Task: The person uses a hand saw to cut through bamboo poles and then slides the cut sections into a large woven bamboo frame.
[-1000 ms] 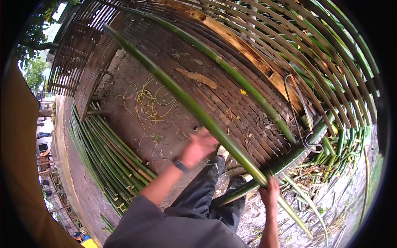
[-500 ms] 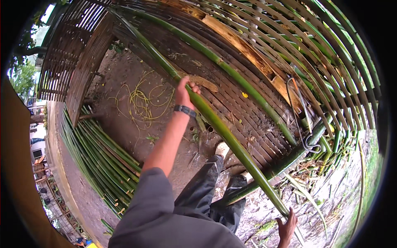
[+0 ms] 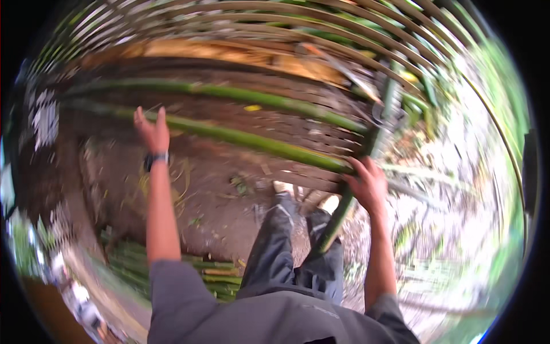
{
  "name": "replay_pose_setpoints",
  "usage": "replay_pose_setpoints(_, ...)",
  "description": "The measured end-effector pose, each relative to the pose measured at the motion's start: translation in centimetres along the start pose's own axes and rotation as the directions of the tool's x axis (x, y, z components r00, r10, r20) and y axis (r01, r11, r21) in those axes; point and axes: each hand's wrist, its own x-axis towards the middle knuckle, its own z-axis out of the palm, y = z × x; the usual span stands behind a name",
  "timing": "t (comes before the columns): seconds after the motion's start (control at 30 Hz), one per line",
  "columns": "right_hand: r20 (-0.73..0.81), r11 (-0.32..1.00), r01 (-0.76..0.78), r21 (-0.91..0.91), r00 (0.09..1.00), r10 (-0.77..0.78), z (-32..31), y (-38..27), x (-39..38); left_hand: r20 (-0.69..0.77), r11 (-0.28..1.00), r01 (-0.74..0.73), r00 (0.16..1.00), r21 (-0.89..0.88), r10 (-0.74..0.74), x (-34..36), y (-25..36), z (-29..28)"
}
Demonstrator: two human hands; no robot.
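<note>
A green bamboo pole (image 3: 258, 140) lies on a dark slatted bamboo bed (image 3: 303, 179), alongside a second green pole (image 3: 263, 100) above it in view. My left hand (image 3: 153, 129) has its fingers apart at the nearer pole, not gripping it. My right hand (image 3: 366, 183) has its fingers curved over that pole's right end, where it meets a thick crosswise bamboo (image 3: 332, 226). An orange and silver tool (image 3: 344, 71), perhaps a bow saw, blurred, sits beyond the right end of the poles.
A slatted bamboo fence (image 3: 258, 14) arches along the top, with a split tan plank (image 3: 217, 53) below it. Cut green poles (image 3: 143, 264) lie at lower left. Yellow cord (image 3: 177, 183) is on the dirt. Pale ground with scraps (image 3: 424, 241) is at the right.
The view has turned, so the poles now run more horizontally. The held pole now lies parallel to the other. My left hand has let go; my right hand is at the crosswise bamboo.
</note>
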Motion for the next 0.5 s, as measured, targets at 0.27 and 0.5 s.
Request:
replay_pose_setpoints(0.27, -0.257, 1.000, -0.002, -0.009, 0.966, 0.000, 2.4, 1.9, 4.5, 0.606, 0.620, -0.749, 0.386, -0.234, 0.695, -15.8, 20.0, 7.2)
replay_pose_setpoints(0.5, -0.214, 0.969, -0.032, -0.246, 0.977, -0.023, 0.9, 13.1, 9.8, 0.436, 0.513, -0.810, 0.368, -0.283, 0.821, -15.3, 20.7, 10.5)
